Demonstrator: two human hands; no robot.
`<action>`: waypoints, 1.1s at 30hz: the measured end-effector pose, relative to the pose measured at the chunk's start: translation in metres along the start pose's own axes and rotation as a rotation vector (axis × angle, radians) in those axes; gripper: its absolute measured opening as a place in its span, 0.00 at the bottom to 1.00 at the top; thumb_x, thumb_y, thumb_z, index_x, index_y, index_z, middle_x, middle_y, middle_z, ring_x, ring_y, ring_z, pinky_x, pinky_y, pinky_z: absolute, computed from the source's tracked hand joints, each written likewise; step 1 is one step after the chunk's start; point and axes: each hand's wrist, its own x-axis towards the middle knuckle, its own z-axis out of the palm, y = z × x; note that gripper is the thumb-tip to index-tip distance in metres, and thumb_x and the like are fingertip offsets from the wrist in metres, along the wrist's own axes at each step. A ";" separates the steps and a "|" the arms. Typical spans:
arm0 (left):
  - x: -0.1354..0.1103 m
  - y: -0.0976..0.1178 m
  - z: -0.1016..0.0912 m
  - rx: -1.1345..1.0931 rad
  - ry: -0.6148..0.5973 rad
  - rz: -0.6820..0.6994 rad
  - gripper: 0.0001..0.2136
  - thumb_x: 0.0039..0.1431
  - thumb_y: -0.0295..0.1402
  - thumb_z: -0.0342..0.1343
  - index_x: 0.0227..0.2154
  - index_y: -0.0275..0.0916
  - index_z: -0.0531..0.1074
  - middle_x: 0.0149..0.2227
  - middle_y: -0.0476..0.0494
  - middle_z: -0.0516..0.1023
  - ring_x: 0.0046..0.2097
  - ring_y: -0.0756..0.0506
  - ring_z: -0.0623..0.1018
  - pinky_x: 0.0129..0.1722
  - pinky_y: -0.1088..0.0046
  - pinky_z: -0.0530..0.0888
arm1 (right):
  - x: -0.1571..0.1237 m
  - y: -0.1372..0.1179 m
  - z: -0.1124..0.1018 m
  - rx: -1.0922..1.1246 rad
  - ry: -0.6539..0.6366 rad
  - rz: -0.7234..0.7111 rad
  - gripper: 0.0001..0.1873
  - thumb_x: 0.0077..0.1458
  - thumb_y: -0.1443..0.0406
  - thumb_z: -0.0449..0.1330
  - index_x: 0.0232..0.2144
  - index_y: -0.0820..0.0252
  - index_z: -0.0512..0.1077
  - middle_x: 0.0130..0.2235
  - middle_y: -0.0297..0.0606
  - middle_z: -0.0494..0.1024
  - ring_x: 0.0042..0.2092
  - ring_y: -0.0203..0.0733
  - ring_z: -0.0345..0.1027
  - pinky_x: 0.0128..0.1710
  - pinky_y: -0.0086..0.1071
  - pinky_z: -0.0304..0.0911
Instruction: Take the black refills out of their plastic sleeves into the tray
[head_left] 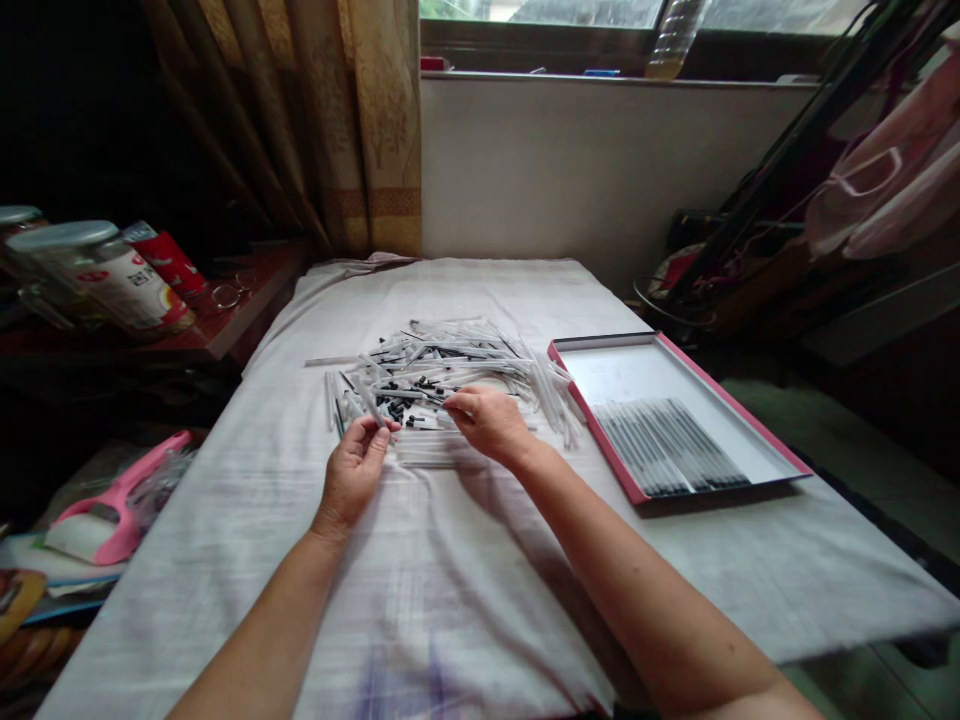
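A heap of clear pen barrels, thin refills and small black caps [442, 372] lies in the middle of a table covered with a white cloth [420, 590]. My left hand [354, 470] is at the heap's near left edge, fingers pinched on a clear pen barrel [369, 402] that points up and away. My right hand [489, 422] reaches into the heap's near side with fingers curled and pinching a thin piece that I cannot name. A few clear barrels lie on the cloth between the two hands.
A shallow pink-edged tray [765, 430] at the right holds a neat row of finished pens [667, 455]. Jars [112, 280] stand on a low shelf at left. A pink-handled roller [112, 510] lies below it. Curtain, wall and window sill lie behind.
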 end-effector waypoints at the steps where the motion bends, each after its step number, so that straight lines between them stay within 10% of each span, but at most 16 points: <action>1: 0.001 -0.001 0.000 -0.017 0.007 -0.020 0.14 0.56 0.45 0.57 0.37 0.39 0.70 0.37 0.43 0.81 0.39 0.45 0.79 0.41 0.68 0.75 | 0.008 -0.007 0.001 -0.066 -0.054 -0.028 0.14 0.61 0.66 0.54 0.41 0.53 0.80 0.43 0.39 0.81 0.43 0.44 0.73 0.41 0.33 0.65; 21: 0.004 0.000 -0.007 -0.134 -0.019 -0.117 0.14 0.53 0.43 0.57 0.38 0.39 0.71 0.31 0.49 0.77 0.28 0.51 0.75 0.29 0.75 0.70 | 0.048 -0.033 0.005 -0.322 -0.362 -0.252 0.13 0.57 0.67 0.54 0.38 0.58 0.79 0.44 0.45 0.80 0.46 0.48 0.72 0.38 0.32 0.62; 33: -0.005 -0.006 0.000 0.266 -0.145 0.118 0.14 0.57 0.42 0.53 0.38 0.40 0.78 0.36 0.43 0.80 0.38 0.44 0.78 0.41 0.69 0.74 | -0.032 0.018 0.001 0.677 0.214 0.164 0.09 0.54 0.64 0.57 0.36 0.59 0.76 0.36 0.39 0.80 0.36 0.39 0.72 0.37 0.31 0.65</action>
